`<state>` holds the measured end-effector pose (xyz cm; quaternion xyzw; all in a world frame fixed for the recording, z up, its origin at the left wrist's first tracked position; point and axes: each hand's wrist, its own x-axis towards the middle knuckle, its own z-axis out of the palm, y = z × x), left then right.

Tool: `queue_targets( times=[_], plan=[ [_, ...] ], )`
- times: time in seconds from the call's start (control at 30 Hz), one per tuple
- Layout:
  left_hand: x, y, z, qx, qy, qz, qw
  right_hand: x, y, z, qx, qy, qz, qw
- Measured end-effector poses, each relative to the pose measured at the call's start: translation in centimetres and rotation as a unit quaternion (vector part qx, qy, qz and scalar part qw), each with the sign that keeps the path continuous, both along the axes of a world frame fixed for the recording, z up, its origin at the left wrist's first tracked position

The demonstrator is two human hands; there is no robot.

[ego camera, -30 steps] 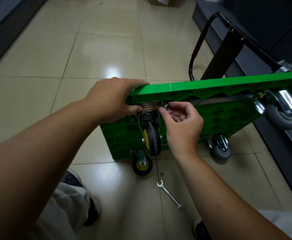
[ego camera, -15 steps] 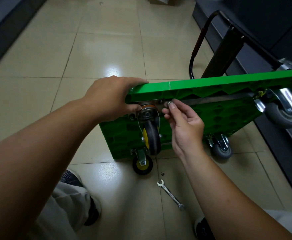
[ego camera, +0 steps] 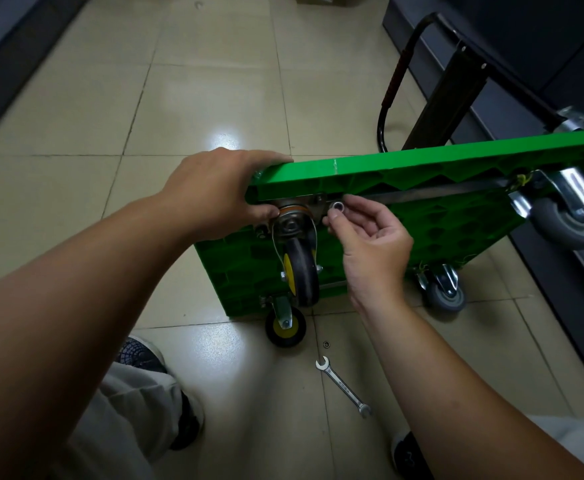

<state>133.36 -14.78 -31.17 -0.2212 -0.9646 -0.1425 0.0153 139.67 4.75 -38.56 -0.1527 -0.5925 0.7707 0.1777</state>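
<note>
A green plastic platform cart stands tipped on its edge, underside toward me. My left hand grips its upper left corner, fingers over the top and thumb under, beside the mount of a black caster with a yellow hub. My right hand pinches a small silver nut or washer between thumb and forefinger, right at the caster's metal mounting plate.
A silver open-end wrench and a small dark washer lie on the tiled floor below the cart. A second yellow-hub caster rests on the floor; grey casters at right. Cart handle and dark cabinets behind. My shoes below.
My right hand turned and opened slightly at the caster plate, so the silver nut now shows between thumb and forefinger. My left hand kept its grip on the cart.
</note>
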Motion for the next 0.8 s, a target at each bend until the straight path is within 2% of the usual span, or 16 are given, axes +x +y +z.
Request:
queue_targets(
  times=[0.13, 0.27, 0.4, 0.63, 0.8],
  plan=[
    [-0.1, 0.0, -0.1, 0.001, 0.001, -0.002, 1.0, 0.1, -0.3, 0.0, 0.07, 0.001, -0.014, 0.997],
    [-0.1, -0.1, -0.3, 0.002, 0.009, -0.004, 1.0, 0.3, -0.8, -0.3, 0.181, 0.021, -0.049, 0.982],
    [-0.2, -0.1, -0.4, 0.001, 0.017, -0.002, 1.0, 0.2, -1.4, -0.1, 0.161, 0.021, -0.054, 0.985],
    [0.1, 0.0, -0.4, -0.013, 0.029, -0.002, 1.0, -0.2, -2.2, -0.6, 0.208, 0.007, -0.044, 0.977],
    [0.1, 0.0, -0.6, -0.015, 0.036, -0.004, 0.999, -0.2, -2.6, -0.8, 0.23, 0.029, -0.097, 0.968]
  ],
)
